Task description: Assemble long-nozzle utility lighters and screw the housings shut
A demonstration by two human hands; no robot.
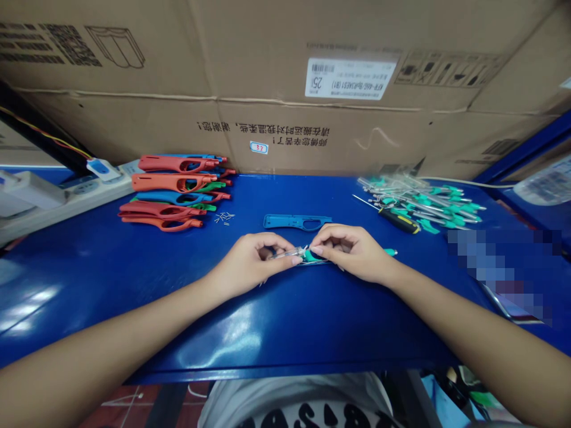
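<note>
Between my hands is the inner part of a gas lighter (307, 255), with a clear tank at its left and a green trigger in the middle. My left hand (256, 258) is closed, its thumb and fingers pinching the clear tank. My right hand (352, 249) is closed too, fingertips pressed together at the green trigger; its palm hides part of the piece. A green tip (391, 252) shows beyond the right wrist. Just behind my hands a blue lighter shell half (297, 222) lies flat on the blue table (214, 321).
Red, blue and green lighter shells (172, 196) are stacked at left, with small metal pins (224, 219) beside them. A power strip (84, 190) runs behind. At right lie several clear-and-green lighter inner parts (423, 199), a screwdriver (399, 222) and a phone (504, 303). Cardboard (267, 71) stands at the back.
</note>
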